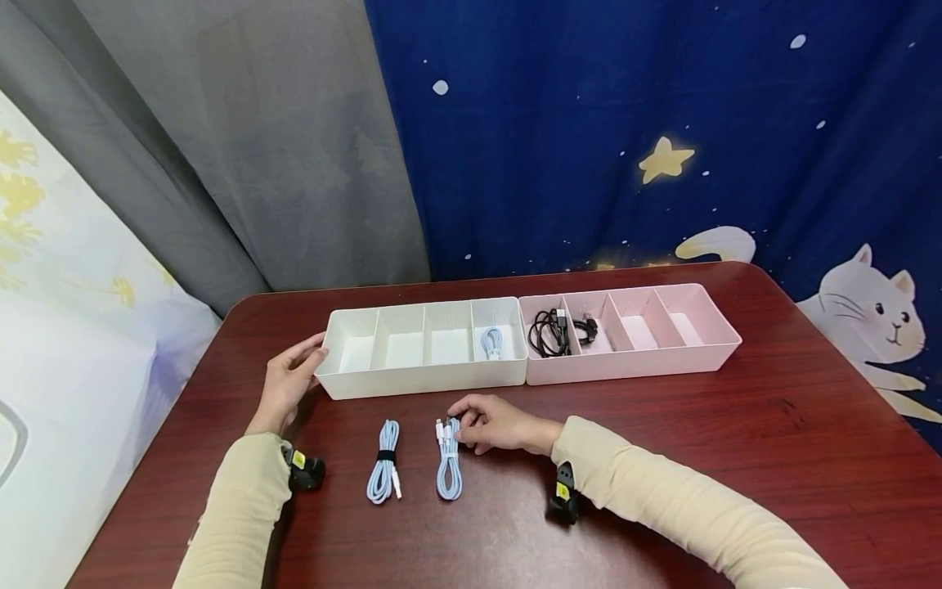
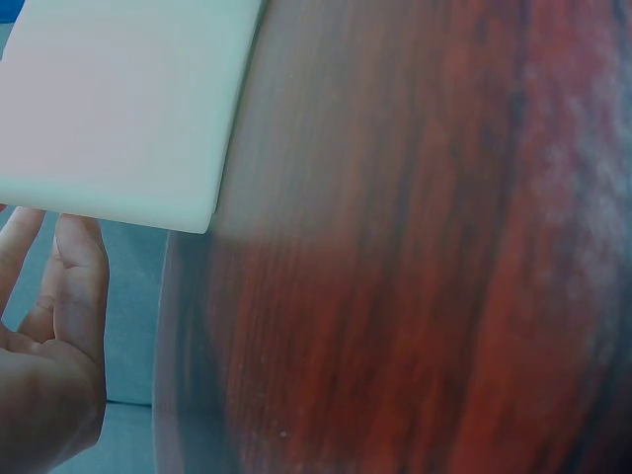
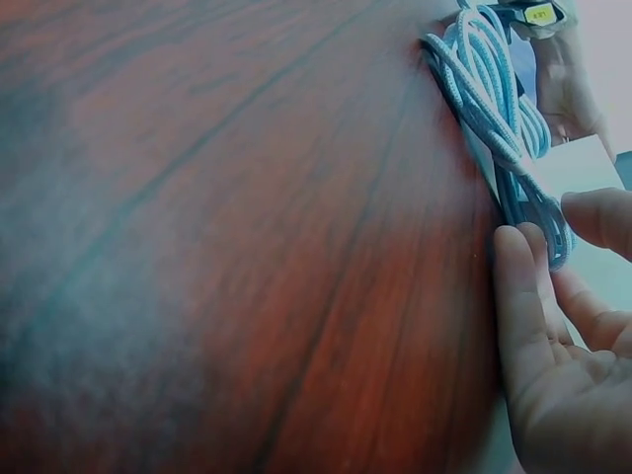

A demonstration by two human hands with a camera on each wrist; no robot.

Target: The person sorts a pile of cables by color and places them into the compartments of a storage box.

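My left hand [image 1: 285,386] rests against the left end of a white divided box [image 1: 427,380]. In the left wrist view its fingers [image 2: 79,281] stretch up with their tips at the box's end wall. My right hand [image 1: 502,424] pinches the plug end of a coiled light blue cable [image 1: 449,481], which lies on the table in front of the box. The right wrist view shows the coil between thumb [image 3: 602,217] and fingers. A second coiled light blue cable [image 1: 379,484], bound with a black strap, lies farther left, between both hands.
In the white box's rightmost compartment sits a small light blue cable [image 1: 491,342]. A pink divided box [image 1: 633,364] adjoins on the right, holding a black cable [image 1: 540,337] and a smaller black one [image 1: 587,330] in its two left compartments. Curtains [image 1: 589,123] hang behind the brown table [image 1: 795,458].
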